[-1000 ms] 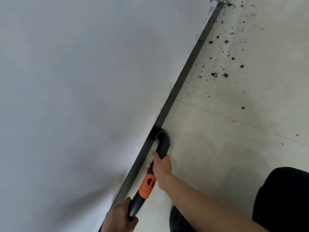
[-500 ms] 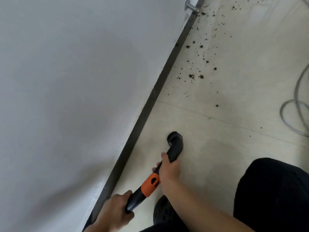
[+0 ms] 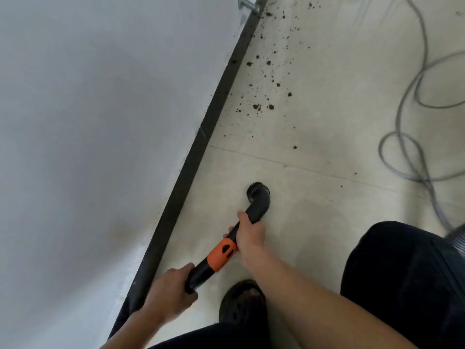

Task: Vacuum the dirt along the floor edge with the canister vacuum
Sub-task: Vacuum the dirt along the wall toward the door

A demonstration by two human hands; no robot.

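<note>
**Nozzle coming off the wall edge, dirt patch still waiting**

The brush nozzle [image 3: 258, 192] is sliding away from the baseboard [image 3: 201, 137]; a second ago it was jammed right against that dark strip, and now it's sitting out on open tile, clearly apart from it. The view is also swinging right, so a grey cord [image 3: 407, 137] is showing up at 2 o'clock from the nozzle.

I'm reading it as this stretch of edge being done and the person lining up for the next bit. The dirt [image 3: 264, 107] is lying at 12 o'clock from the nozzle, past the tile joint, hugging the baseboard and running up toward the door stop [image 3: 247, 6]; none of it is getting touched yet.

Hands: the right hand [image 3: 250, 235] is wrapping its fingers round the wand [image 3: 201, 270] just behind the nozzle bend; the left hand [image 3: 171, 290] is gripping the wand's lower end at 7 o'clock, below the orange collar [image 3: 222, 255].

Counting:
- two hands, both on the wand
- one wand, one nozzle, one collar
- one cord, looping
- one door stop
- one shoe [image 3: 242, 302]
- dirt: about a dozen bigger crumbs, plus specks too tiny to count
</note>
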